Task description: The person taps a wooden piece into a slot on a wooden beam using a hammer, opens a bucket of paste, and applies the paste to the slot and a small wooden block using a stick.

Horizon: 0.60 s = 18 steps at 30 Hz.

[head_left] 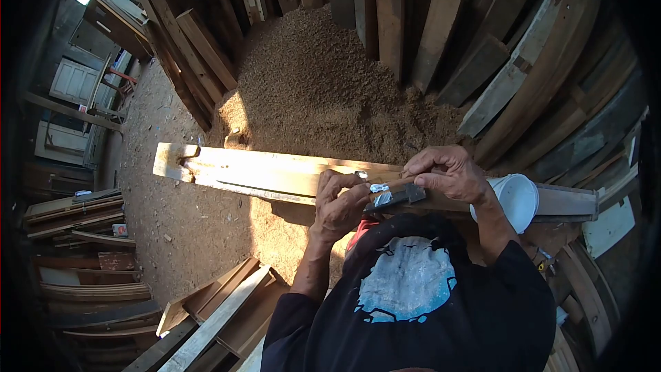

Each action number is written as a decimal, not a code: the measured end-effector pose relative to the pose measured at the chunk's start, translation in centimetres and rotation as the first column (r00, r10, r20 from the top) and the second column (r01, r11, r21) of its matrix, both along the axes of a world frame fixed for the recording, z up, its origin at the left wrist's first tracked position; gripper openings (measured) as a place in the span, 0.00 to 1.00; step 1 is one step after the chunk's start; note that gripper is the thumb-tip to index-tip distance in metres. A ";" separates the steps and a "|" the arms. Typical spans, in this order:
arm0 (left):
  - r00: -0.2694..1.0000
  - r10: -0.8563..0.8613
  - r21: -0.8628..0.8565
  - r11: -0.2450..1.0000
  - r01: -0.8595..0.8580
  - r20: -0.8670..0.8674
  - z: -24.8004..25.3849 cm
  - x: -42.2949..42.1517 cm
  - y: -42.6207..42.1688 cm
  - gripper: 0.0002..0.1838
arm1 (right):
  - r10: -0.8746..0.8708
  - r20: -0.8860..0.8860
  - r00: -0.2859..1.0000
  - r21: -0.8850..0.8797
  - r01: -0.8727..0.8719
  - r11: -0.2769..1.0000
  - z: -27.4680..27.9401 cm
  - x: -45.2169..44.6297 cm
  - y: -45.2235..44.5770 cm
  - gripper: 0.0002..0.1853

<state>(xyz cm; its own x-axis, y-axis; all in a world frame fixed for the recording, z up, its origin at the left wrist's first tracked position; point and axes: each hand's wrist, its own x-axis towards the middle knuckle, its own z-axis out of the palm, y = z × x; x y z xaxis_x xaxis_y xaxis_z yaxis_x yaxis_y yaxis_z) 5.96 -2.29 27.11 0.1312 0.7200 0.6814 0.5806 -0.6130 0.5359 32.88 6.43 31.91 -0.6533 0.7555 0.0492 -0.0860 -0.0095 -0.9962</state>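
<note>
My left hand (337, 200) is over the wooden beam, its fingers curled and pinched together near one end of a thin brown strip (394, 184). My right hand (447, 171) pinches the strip's other end between thumb and fingers. Crumpled silver foil (380, 195) shows just below the strip, close to my left fingertips. Beside the foil is a dark block-like piece (412, 195), lying along the near edge of the long pale wooden beam (265, 171). What exactly the strip is, I cannot tell, and my left fingers hide its near end.
A white bucket (518, 201) stands right of my right forearm. Beyond the beam lies a heap of sawdust (310, 89), ringed by upright planks (438, 31). Stacked boards (89, 289) line the left, and loose planks (217, 324) lie at lower left.
</note>
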 end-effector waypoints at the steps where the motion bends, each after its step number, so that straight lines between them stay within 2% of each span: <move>1: 1.000 0.004 0.011 1.000 -0.004 -0.003 -0.1 0.0 0.0 0.20 | 0.013 0.023 1.000 0.019 -0.014 1.000 0.0 0.0 0.0 0.07; 5: 0.999 0.023 0.052 0.998 -0.021 -0.038 -0.9 0.2 0.2 0.22 | -0.069 0.086 0.994 0.098 0.061 0.993 -0.7 0.2 0.3 0.08; 11: 0.996 0.035 0.082 0.996 -0.028 -0.082 -1.3 0.2 0.7 0.21 | 0.040 0.089 0.995 0.175 -0.055 0.983 1.1 1.3 0.1 0.08; 14: 0.999 0.012 0.062 0.998 -0.009 -0.048 -1.0 0.8 1.0 0.20 | 0.049 0.090 0.995 0.153 -0.063 0.986 1.5 3.0 0.1 0.09; 17: 1.000 -0.002 0.062 0.998 0.001 0.013 -1.6 1.8 1.5 0.21 | -0.051 -0.036 0.998 0.077 0.053 0.996 1.4 5.6 -0.6 0.13; 18: 0.999 -0.005 0.067 0.998 0.003 0.034 -1.9 2.0 1.8 0.21 | -0.164 -0.014 0.986 0.051 0.165 0.985 1.3 6.8 -1.2 0.15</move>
